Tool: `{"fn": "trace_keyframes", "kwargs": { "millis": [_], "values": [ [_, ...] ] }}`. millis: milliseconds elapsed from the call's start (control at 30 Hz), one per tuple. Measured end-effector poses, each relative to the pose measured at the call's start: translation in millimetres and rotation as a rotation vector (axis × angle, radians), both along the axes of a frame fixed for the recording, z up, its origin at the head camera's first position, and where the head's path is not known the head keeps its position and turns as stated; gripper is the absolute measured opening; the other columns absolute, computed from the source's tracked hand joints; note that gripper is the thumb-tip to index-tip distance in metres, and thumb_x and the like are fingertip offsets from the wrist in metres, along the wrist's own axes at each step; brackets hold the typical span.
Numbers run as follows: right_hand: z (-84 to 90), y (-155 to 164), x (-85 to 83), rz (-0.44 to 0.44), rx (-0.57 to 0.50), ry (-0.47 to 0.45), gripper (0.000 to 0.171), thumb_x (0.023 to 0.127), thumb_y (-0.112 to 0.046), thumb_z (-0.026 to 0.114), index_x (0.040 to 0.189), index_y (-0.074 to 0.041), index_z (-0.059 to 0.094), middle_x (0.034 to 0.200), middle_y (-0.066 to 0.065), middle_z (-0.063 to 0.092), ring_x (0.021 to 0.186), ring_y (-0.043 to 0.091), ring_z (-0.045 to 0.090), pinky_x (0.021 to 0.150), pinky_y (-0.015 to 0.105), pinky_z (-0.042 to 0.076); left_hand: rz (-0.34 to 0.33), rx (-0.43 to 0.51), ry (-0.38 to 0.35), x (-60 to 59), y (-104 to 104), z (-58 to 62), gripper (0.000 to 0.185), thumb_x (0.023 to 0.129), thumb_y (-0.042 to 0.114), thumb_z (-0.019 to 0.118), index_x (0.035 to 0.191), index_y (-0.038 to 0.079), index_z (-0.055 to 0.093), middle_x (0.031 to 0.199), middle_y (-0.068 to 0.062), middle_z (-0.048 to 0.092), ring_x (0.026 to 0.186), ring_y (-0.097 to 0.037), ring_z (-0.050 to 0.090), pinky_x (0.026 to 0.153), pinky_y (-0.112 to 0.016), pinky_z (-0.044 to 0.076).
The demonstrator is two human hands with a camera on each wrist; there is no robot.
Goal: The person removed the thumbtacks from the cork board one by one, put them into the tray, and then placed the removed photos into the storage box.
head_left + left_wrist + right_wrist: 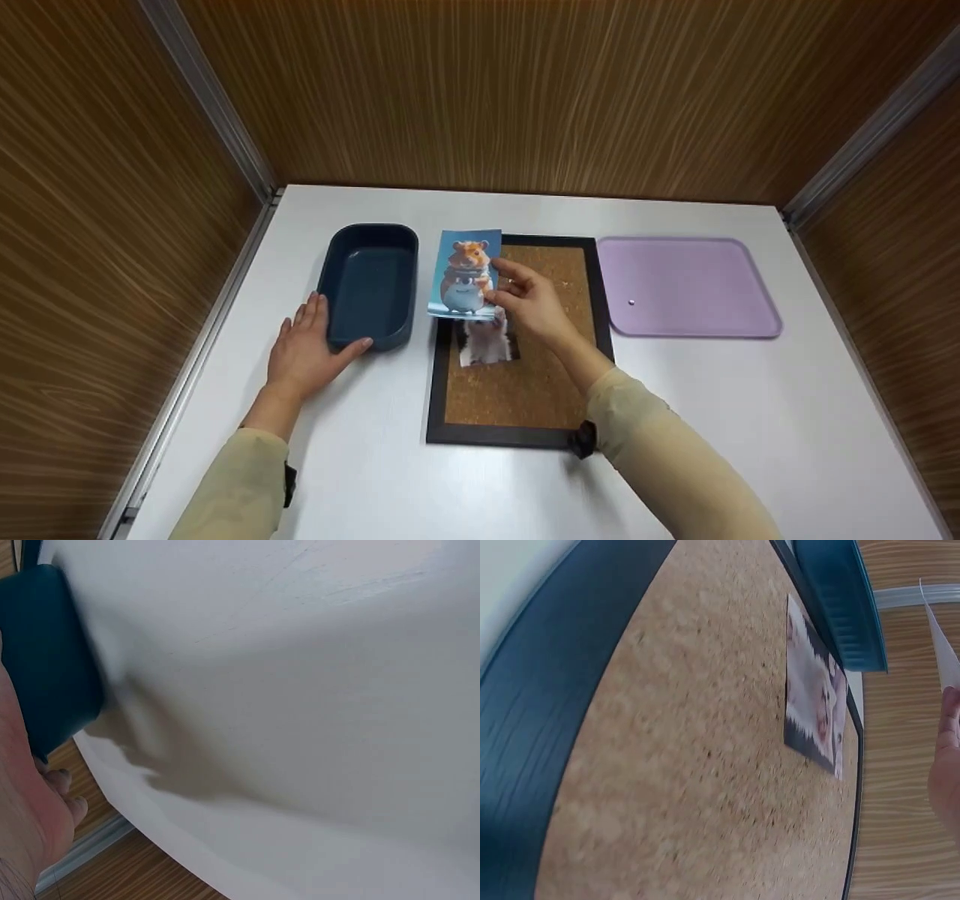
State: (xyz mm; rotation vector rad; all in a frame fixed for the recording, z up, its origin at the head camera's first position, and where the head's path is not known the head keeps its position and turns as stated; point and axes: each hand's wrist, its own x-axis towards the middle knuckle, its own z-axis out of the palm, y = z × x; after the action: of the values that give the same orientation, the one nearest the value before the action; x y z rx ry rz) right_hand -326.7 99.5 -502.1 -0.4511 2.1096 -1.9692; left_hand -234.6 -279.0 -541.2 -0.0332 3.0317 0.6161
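My right hand (529,304) pinches the right edge of a photo card (466,277) showing an orange-and-white hamster. The card is held over the upper left of a black-framed corkboard (555,397); its lower edge looks doubled. Below it, a second photo (487,349) of a pale furry animal lies on the cork, its top hidden in the head view. With fairly straight fingers, my left hand (304,352) touches the near left corner of a dark blue rectangular container (371,300). The left wrist view shows the container's outer wall (45,652) beside that hand.
A light purple tray (697,289) lies right of the corkboard, with a small shiny round piece (631,302) on it. Everything stands on a white table (360,480). Wood-grain panels (525,97) enclose its back and sides.
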Motion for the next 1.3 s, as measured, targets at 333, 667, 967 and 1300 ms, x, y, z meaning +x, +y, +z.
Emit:
{"fn": "trace_keyframes", "kwargs": {
  "millis": [333, 667, 967, 1300],
  "values": [
    [4.5, -21.7, -1.7, 0.024, -0.012, -0.026, 0.058, 0.101, -0.005, 0.072, 0.156, -0.004, 0.051, 0.143, 0.016, 0.063, 0.117, 0.029, 0.070, 0.094, 0.039, 0.061, -0.006, 0.002, 0.001, 0.8, -0.2, -0.2, 0.121, 0.094, 0.077, 0.059, 0.166, -0.009, 0.013, 0.174, -0.028, 0.012, 0.158, -0.048, 0.018, 0.128, -0.063, 0.011],
    [3.8, -46.7, -7.3, 0.064, -0.051, -0.032, 0.057, 0.102, -0.001, 0.069, 0.156, -0.003, 0.051, 0.146, 0.017, 0.061, 0.120, 0.028, 0.070, 0.102, 0.044, 0.058, -0.001, -0.001, -0.008, -0.1, -1.4, -0.7, 0.122, 0.093, 0.079, 0.058, 0.166, -0.008, 0.012, 0.174, -0.027, 0.011, 0.159, -0.047, 0.017, 0.128, -0.062, 0.011],
    [1.3, -69.9, -10.1, 0.083, -0.021, -0.008, 0.058, 0.101, -0.005, 0.072, 0.155, -0.003, 0.052, 0.143, 0.016, 0.063, 0.115, 0.025, 0.071, 0.093, 0.038, 0.061, -0.002, -0.006, -0.014, 1.4, -0.5, -1.6, 0.122, 0.094, 0.079, 0.056, 0.166, -0.008, 0.012, 0.174, -0.027, 0.011, 0.159, -0.046, 0.015, 0.128, -0.062, 0.010],
    [-1.4, -98.6, -14.0, 0.118, -0.049, -0.028, 0.059, 0.100, 0.000, 0.071, 0.155, 0.000, 0.051, 0.155, 0.018, 0.054, 0.120, 0.028, 0.070, 0.101, 0.036, 0.058, 0.009, 0.004, -0.020, 4.4, -2.8, -0.5, 0.122, 0.093, 0.079, 0.056, 0.166, -0.008, 0.011, 0.174, -0.027, 0.010, 0.159, -0.047, 0.014, 0.128, -0.062, 0.010]
  ]
}}
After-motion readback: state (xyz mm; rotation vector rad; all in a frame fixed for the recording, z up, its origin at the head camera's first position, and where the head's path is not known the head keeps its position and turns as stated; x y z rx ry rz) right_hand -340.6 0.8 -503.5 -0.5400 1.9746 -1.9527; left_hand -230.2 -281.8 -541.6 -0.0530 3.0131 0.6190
